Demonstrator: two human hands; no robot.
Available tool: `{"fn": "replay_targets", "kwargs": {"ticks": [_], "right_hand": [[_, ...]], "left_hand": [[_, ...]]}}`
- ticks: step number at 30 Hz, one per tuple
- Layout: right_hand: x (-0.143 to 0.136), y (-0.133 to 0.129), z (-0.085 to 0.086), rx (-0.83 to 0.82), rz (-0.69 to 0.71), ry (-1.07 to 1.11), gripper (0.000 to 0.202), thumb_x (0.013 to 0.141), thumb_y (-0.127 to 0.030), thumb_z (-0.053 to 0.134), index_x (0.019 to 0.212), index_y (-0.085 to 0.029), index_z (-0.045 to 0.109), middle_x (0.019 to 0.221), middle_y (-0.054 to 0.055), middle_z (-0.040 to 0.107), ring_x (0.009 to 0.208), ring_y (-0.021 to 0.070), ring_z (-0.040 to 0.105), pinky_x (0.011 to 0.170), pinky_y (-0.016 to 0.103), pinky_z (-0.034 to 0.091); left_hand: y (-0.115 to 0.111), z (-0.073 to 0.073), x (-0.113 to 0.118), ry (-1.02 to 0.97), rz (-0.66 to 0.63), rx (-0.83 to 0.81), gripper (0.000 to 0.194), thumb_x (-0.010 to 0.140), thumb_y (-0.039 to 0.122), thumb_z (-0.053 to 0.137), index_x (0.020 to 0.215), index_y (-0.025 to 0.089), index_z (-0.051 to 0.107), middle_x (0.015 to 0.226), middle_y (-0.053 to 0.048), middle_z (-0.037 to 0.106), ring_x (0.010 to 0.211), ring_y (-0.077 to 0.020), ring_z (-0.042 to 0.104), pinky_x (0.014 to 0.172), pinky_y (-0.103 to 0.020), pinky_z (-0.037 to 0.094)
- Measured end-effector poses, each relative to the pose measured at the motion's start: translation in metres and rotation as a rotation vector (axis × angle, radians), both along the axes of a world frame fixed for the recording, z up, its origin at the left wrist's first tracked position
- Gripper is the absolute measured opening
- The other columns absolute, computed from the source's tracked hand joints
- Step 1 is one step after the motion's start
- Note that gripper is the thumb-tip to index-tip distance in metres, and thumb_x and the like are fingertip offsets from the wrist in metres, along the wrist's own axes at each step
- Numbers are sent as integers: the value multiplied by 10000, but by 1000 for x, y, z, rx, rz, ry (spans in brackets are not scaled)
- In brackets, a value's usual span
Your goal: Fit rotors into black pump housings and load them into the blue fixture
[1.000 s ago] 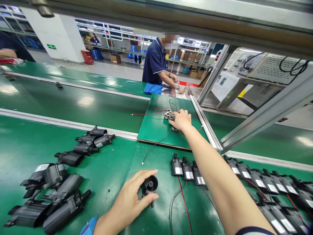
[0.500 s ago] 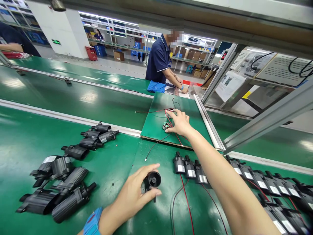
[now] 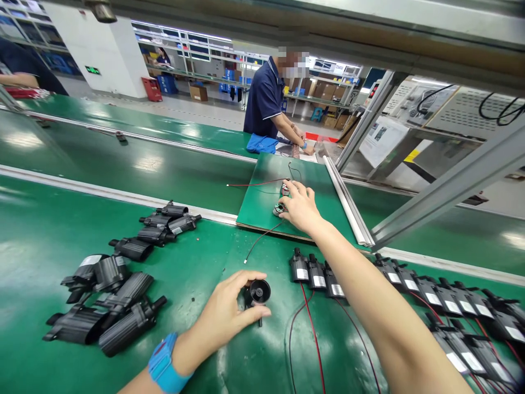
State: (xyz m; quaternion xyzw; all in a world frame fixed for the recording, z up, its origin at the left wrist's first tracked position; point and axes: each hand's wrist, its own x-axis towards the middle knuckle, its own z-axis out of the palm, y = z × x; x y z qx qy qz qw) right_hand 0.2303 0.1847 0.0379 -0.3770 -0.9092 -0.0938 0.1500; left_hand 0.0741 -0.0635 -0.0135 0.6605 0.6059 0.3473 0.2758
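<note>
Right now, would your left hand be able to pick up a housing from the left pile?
Probably not: bare bench leads to the pile, but the left hand has its fingers around another housing.

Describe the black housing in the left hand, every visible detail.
The black housing looks like smooth plastic. Its round, cup-like mouth is open towards the camera, with a small raised hub inside. A narrow stub shows below. The left hand holds it between thumb and fingers above the green bench; whether it also rests there, I can't tell.
</note>
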Motion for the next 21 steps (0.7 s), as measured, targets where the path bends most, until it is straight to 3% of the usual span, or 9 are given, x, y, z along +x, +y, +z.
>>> {"fn": "replay_targets", "kwargs": {"ticks": [3,5,8,11,15,21], "right_hand": [[17,-41,14,-141,79,242,316,819,-332,780,1113,-239,710,1423,129,514,1283,328,472,1012,490,395],[34,-79,24,-379,177,355,358,847,-359,759,1178,-255,670,1189,78,642,990,219,622,860,355,486],[56,-133,34,-643,287,315,377,842,-392,767,1182,-263,667,975,16,662,758,143,607,705,260,478],[65,-166,34,-668,306,150,386,831,-337,784,1186,-237,672,957,27,643,828,168,624,720,260,472],[60,-174,26,-637,322,-6,419,833,-300,782,1228,-236,656,980,40,648,890,199,650,759,275,478],[61,-165,21,-672,396,35,529,884,-361,725,1381,-346,545,980,7,634,850,182,644,755,276,477]], "left_hand": [[0,-2,2,-82,27,-22,499,740,368,830,1185,275,625,1122,-31,726,1019,-235,696,907,-358,556],[-1,-4,5,-171,29,-29,594,725,343,845,1247,284,566,1121,-18,731,1031,-220,699,939,-346,543],[-4,-8,12,-236,0,-38,727,725,351,850,1340,303,466,1129,-14,738,1060,-220,698,964,-351,526],[-8,-9,18,-210,-24,-48,772,734,369,846,1377,321,421,1146,-11,738,1095,-230,689,970,-359,516],[-11,-9,22,-148,-41,-31,773,754,319,830,1395,341,399,1182,0,725,1151,-226,667,981,-350,505],[-9,-13,20,-121,-32,-5,809,752,320,837,1398,319,350,1187,-19,721,1156,-225,670,985,-358,510]]}}
